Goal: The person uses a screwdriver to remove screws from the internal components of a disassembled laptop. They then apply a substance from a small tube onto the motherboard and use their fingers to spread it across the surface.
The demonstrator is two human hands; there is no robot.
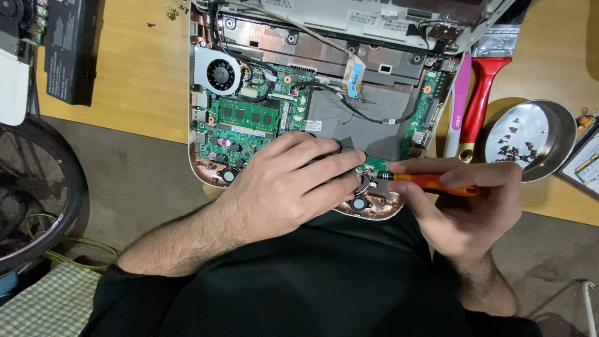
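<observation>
Hands meet at the front edge of an opened laptop [324, 106] that overhangs the near edge of the wooden table [137, 75]. The left hand [293, 184] lies flat, fingers loosely spread, pressing on the green circuit board [249, 118]. The right hand [462, 206] is closed around an orange screwdriver [430, 182], its tip at the board's front edge. A steel bowl [549, 134] of screws and a red-handled brush [483, 81] sit toward the table's right edge.
</observation>
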